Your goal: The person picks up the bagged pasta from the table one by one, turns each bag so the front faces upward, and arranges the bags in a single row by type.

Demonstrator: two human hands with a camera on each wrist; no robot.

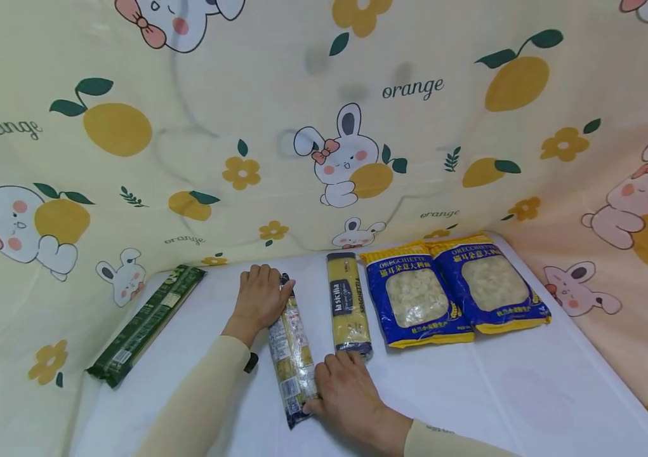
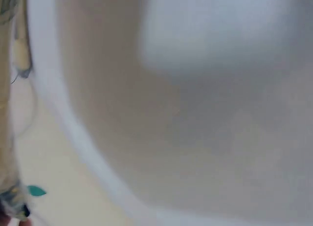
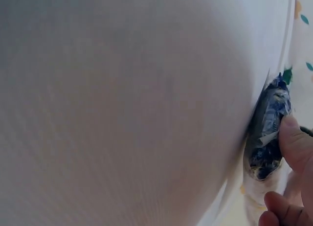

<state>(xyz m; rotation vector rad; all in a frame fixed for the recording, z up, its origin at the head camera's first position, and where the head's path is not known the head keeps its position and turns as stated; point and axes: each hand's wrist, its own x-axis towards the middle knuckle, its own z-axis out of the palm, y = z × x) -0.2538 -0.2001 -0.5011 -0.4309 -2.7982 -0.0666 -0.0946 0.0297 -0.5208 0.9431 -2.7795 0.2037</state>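
Note:
A clear-wrapped spaghetti packet (image 1: 291, 355) with dark blue ends lies on the white-covered table, slightly slanted. My left hand (image 1: 261, 297) grips its far end, thumb on the right side. At the near end my right hand (image 1: 349, 397) holds the packet's right edge with the thumb by the corner. The right wrist view shows the thumb (image 3: 296, 143) against the packet's dark blue end (image 3: 266, 152). Only a strip of the packet (image 2: 6, 138) and a bit of fingertip show at the left edge of the left wrist view. Just right of it lies a yellow spaghetti packet (image 1: 349, 304).
A long dark green packet (image 1: 146, 324) lies slanted at the left. Two blue and yellow orecchiette bags (image 1: 417, 298) lie side by side at the right, the right one (image 1: 492, 282) partly under its neighbour. A printed rabbit-and-orange cloth (image 1: 278, 127) hangs behind the table.

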